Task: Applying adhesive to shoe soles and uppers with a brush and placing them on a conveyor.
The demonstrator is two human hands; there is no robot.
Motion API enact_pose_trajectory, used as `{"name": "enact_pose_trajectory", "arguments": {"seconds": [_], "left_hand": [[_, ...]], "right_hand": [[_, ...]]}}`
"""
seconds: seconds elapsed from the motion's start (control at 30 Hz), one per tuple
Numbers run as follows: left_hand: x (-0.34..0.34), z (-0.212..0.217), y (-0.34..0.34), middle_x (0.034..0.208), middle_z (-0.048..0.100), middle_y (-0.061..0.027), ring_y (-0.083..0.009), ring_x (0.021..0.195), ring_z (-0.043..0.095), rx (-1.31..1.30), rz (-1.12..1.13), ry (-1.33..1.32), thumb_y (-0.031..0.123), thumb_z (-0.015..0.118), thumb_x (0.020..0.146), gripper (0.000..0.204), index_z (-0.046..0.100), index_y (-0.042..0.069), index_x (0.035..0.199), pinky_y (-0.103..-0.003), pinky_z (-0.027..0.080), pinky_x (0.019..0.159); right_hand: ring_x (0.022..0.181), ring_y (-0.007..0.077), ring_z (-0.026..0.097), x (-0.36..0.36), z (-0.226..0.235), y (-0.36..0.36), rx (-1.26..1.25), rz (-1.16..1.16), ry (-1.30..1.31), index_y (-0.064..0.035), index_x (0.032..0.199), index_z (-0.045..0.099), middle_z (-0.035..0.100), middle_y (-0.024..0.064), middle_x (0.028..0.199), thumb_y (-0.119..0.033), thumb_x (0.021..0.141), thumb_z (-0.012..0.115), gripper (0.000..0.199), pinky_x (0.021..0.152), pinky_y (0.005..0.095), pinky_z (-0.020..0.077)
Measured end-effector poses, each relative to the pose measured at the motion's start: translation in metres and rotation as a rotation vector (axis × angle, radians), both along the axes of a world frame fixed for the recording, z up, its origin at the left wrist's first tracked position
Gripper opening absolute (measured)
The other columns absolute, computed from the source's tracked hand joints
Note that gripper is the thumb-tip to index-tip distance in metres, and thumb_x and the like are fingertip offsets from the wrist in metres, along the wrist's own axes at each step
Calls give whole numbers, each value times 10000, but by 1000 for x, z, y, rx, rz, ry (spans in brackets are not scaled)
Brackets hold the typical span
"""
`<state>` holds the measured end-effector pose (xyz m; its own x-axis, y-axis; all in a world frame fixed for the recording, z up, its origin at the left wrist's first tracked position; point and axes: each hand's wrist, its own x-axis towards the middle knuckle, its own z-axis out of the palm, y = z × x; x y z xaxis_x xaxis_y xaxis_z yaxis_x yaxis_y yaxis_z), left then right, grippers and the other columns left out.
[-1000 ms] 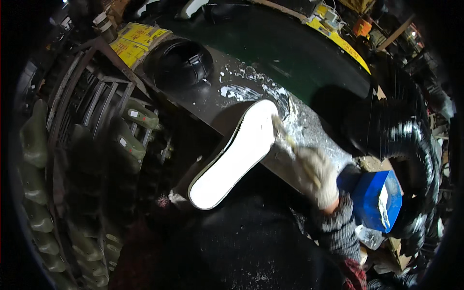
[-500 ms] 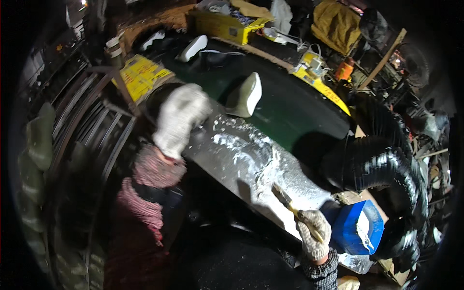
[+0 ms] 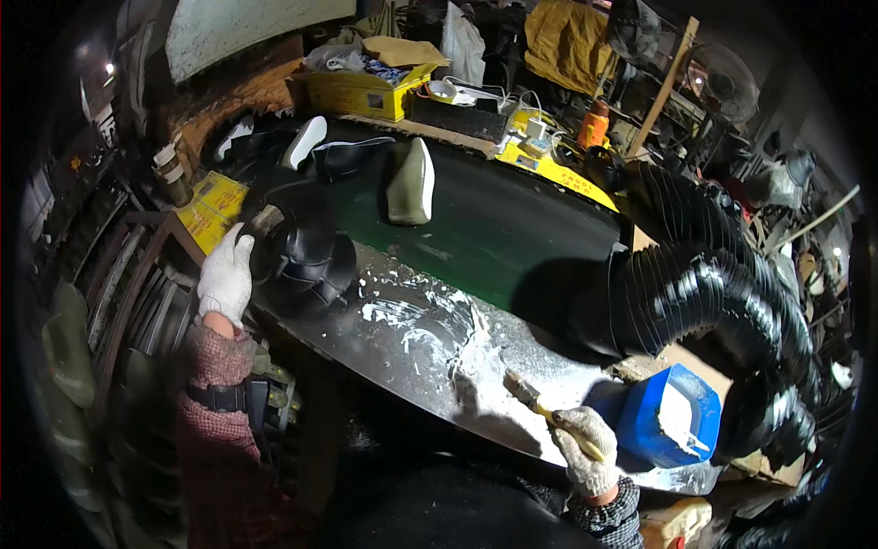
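My right hand (image 3: pixel 587 450), in a pale knitted glove, grips a glue-type brush (image 3: pixel 525 392) by its yellowish handle. The bristle end hovers over or touches white paste (image 3: pixel 471 357) smeared on the metal tabletop (image 3: pixel 366 339); I cannot tell which. Right of this hand stands a blue tub (image 3: pixel 637 425) with white paste inside. My left hand (image 3: pixel 225 279), in a white glove, is at the far left with fingers stretched out and nothing visible in it. Beside it lie dark, glossy, curved pieces (image 3: pixel 315 261), possibly shoe uppers.
A dark green belt (image 3: pixel 494 242) runs behind the metal top. It carries an upright olive-and-white sole-like piece (image 3: pixel 412 188) and another white-edged piece (image 3: pixel 305 142). Black ribbed ducting (image 3: pixel 677 293) bulges at the right. A metal rack (image 3: pixel 137 284) stands left; a yellow box (image 3: pixel 357 96) sits behind.
My left hand has moved left, off the metal top, beside the dark curved pieces. My right hand keeps the brush near the paste. The whole view has shifted, showing more at the back.
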<state>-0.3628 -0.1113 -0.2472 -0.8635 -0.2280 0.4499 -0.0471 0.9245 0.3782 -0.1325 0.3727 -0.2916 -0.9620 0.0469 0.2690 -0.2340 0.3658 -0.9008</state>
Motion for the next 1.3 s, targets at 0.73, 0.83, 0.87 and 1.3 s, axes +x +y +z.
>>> {"name": "enact_pose_trajectory", "arguments": {"seconds": [0.73,0.83,0.87,1.3], "left_hand": [[138,-43,249,673,638,-67,-128,553,608,1521,-634,-497,117,593,941,226,638,-12,761,-248,472,485],[138,-77,208,575,552,8,-77,481,475,1261,-408,-576,201,620,941,343,606,62,629,-268,353,444],[134,-84,208,530,509,32,-64,441,426,1265,-408,-693,215,655,921,367,570,99,583,-257,318,421],[148,-109,194,789,600,-18,-104,646,560,1826,-542,-824,92,565,947,66,606,58,907,-261,441,561]], "right_hand": [[630,88,525,111,68,171,205,-867,61,8,905,652,596,21,703,-185,914,671,194,573,244,427],[650,73,546,140,68,148,388,-932,224,17,923,651,618,33,734,-132,921,648,148,582,222,446],[648,68,553,150,56,143,425,-943,164,18,930,649,622,41,739,-106,922,636,125,582,219,452],[843,190,670,-88,26,-14,-220,-68,193,11,1068,662,688,141,969,-112,880,668,225,737,276,528]]}}
